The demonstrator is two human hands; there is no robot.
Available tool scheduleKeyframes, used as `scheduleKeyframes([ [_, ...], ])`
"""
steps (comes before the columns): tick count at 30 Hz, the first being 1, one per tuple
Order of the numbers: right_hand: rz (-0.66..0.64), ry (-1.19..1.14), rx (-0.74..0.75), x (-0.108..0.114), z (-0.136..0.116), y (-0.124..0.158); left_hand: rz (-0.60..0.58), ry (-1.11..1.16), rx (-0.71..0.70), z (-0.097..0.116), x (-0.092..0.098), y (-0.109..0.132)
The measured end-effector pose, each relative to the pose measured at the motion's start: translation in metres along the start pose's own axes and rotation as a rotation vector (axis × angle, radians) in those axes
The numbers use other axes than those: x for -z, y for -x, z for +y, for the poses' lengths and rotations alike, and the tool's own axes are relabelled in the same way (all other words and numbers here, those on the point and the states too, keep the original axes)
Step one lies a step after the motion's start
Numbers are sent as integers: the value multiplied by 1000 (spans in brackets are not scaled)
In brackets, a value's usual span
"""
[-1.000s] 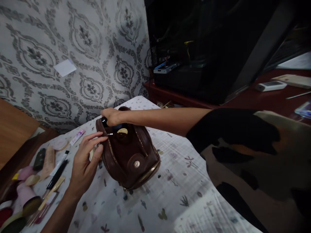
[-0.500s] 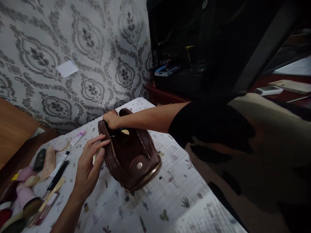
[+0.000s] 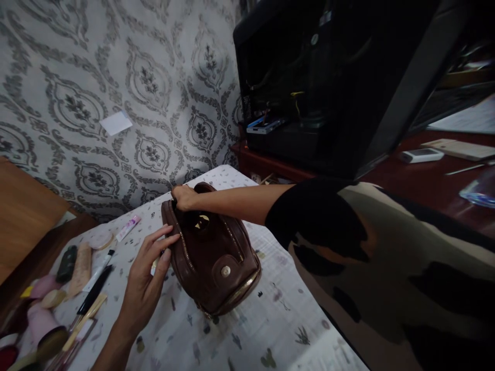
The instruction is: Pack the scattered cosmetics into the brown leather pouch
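Observation:
A brown leather handbag (image 3: 216,293) lies on the patterned white cloth with its zipped mouth spread wide. My left hand (image 3: 149,268) is at its left side, fingers extended and touching the rim, with the thumb apart. Across the bag, my right hand (image 3: 185,197) bends down into the far end of the opening. Its fingertips are hidden, so I cannot make out whether they hold anything. Inside, just below that hand, a shiny round gold-coloured patch (image 3: 201,222) shows against the dark interior. A snap button (image 3: 226,271) sits on the flap at the near end.
Cosmetics lie on the left, among them a beige tube (image 3: 80,269), a dark green bottle (image 3: 67,263), a pink-and-white tube (image 3: 128,228) and several brushes (image 3: 83,322). A large black case (image 3: 294,62) and a dark red desk (image 3: 417,185) stand to the right.
The view has shifted slightly, so everything sits a little lower and the left side further right. The gold patch in the bag shows more clearly. Both hands keep much the same places at the bag.

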State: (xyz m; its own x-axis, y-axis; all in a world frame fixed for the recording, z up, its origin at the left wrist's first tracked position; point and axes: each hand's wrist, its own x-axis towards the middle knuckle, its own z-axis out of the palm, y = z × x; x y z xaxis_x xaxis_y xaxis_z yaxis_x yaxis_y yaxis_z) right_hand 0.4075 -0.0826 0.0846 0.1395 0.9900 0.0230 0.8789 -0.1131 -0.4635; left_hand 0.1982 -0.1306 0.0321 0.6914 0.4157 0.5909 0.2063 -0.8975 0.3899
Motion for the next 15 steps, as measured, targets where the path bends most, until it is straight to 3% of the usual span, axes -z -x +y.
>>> scheduleKeyframes([
  [15,-24,-3,-26,2,2,0,9,0,4,-2,-3,-2],
])
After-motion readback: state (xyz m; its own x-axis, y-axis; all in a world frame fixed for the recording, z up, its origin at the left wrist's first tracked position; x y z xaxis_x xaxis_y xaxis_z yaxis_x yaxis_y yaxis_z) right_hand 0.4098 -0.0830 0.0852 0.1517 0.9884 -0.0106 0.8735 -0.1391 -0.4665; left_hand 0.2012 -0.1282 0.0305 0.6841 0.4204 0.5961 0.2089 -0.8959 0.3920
